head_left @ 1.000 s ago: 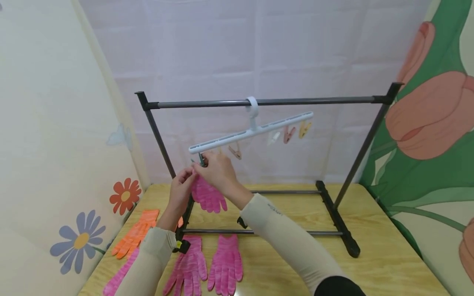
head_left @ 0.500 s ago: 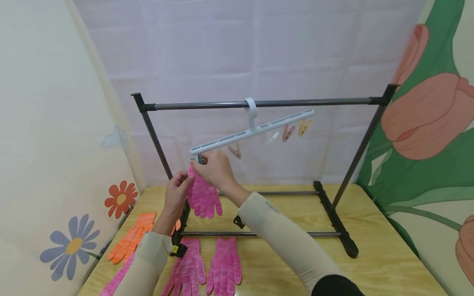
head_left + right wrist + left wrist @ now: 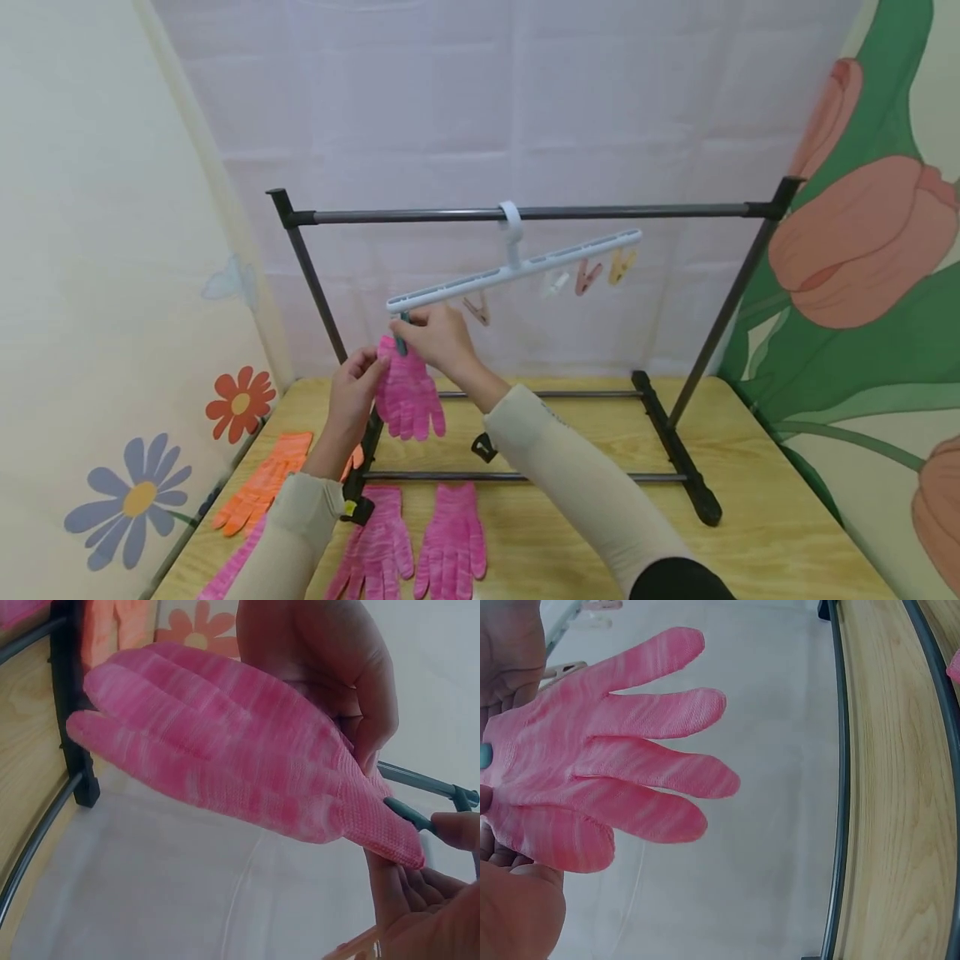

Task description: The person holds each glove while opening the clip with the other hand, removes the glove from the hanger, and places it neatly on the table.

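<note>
A pink knit glove (image 3: 408,400) hangs fingers-down below the left end of a pale hanger (image 3: 450,287). My left hand (image 3: 352,392) pinches the side of the glove near its cuff. My right hand (image 3: 446,342) pinches a dark green clothespin (image 3: 402,340) that dangles from the hanger's end. In the right wrist view the clothespin (image 3: 409,815) lies across the glove's cuff, one prong on the near face. From the left wrist, the glove (image 3: 630,742) shows spread fingers, with the clothespin's tip (image 3: 485,755) at its cuff.
The hanger hooks over the top bar (image 3: 405,216) of a dark metal rack and tilts down leftward. Beige (image 3: 477,310), white (image 3: 557,283), pink (image 3: 588,277) and yellow (image 3: 622,267) clothespins hang along it. Pink gloves (image 3: 452,542) and orange gloves (image 3: 266,483) lie on the wooden table (image 3: 600,550).
The glove has shifted slightly left and more of it shows below the right hand. The green clothespin, mostly hidden by fingers before, now shows over the cuff.
</note>
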The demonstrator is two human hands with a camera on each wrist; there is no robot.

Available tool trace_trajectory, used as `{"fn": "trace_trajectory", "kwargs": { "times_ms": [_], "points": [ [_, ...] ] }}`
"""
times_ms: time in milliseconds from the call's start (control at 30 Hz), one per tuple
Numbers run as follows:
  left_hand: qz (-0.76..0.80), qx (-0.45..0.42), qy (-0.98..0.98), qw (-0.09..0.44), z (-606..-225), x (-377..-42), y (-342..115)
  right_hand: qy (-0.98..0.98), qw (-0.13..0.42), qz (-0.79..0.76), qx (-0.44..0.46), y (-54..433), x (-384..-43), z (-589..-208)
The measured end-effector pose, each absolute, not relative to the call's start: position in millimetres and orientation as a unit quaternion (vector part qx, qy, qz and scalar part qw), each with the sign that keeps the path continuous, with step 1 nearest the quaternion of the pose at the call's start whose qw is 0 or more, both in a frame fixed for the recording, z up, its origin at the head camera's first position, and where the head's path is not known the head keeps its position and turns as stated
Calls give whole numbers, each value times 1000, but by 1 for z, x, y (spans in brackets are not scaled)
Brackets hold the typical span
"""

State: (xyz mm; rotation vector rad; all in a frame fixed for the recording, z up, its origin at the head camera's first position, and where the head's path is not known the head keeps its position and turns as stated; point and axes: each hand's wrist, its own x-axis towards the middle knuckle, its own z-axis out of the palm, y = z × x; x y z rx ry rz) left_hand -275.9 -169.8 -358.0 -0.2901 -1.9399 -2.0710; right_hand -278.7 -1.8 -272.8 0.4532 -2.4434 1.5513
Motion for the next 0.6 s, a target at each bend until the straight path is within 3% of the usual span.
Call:
{"fn": "trace_trajectory", "kwargs": {
  "times_ms": [600],
  "points": [
    [-702, -97, -694, 126, -349, -271, -165, -828, 112, 536, 123, 2, -285, -266]
  ]
}}
